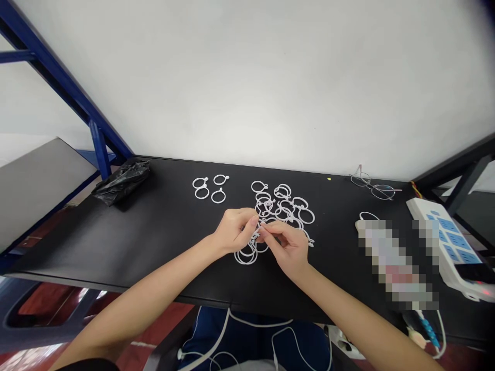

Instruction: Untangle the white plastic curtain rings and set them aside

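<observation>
My left hand [236, 230] and my right hand [286, 246] meet over a loose pile of white curtain rings [313, 216] on the black table. Both are closed, thumb against fingers, pinching one small white curtain ring [261, 224] between them. Much of that ring is hidden by the fingertips. The rings in the pile are thin, with a little eyelet on the rim, and many overlap. Left of the pile, several similar rings [218, 202] lie in a small separate group.
A crumpled black plastic bag [122, 183] sits at the table's left end. On the right are eyeglasses [371, 186], a blurred-out device [392, 263] with a cable, and a white power strip [444, 242]. A white wall [247, 93] rises behind the black table [162, 226].
</observation>
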Motion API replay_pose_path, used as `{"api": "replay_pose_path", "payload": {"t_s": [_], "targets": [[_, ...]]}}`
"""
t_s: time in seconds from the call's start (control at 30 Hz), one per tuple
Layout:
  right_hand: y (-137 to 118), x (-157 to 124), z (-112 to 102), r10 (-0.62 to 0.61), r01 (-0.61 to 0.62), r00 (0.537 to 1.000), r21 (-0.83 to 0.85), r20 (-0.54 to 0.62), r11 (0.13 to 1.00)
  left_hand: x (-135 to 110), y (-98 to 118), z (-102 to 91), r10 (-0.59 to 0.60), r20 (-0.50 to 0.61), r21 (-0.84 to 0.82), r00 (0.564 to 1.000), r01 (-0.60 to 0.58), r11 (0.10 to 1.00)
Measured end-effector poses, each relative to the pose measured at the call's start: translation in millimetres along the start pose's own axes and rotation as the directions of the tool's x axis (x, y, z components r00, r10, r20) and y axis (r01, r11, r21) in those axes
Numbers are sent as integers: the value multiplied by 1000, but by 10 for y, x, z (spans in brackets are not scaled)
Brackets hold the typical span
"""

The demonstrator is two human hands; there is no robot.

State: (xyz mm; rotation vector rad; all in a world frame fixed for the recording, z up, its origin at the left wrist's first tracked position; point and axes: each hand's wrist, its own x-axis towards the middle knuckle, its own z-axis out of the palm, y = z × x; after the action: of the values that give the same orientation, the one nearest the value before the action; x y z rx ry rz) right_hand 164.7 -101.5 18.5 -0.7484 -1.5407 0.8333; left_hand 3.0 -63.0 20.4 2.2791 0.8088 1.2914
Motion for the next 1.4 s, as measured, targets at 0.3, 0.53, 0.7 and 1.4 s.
{"api": "replay_pose_path", "payload": {"t_s": [0.3, 0.53, 0.7, 1.4], "targets": [[96, 10, -102, 149, -149, 989, 18, -22, 989, 107, -280, -277, -320, -44, 419, 946, 308, 854], [96, -8, -90, 115, -115, 993, -37, -20, 993, 90, -637, -408, -354, -150, 512, 923, 379, 771], [83, -11, -82, 99, -100, 995, -59, -29, 993, 71, -711, -375, -371, -140, 474, 918, 392, 788], [91, -17, -86, 113, -115, 993, -98, -26, 989, 50, -691, -269, -331, 92, 544, 939, 231, 806]]}}
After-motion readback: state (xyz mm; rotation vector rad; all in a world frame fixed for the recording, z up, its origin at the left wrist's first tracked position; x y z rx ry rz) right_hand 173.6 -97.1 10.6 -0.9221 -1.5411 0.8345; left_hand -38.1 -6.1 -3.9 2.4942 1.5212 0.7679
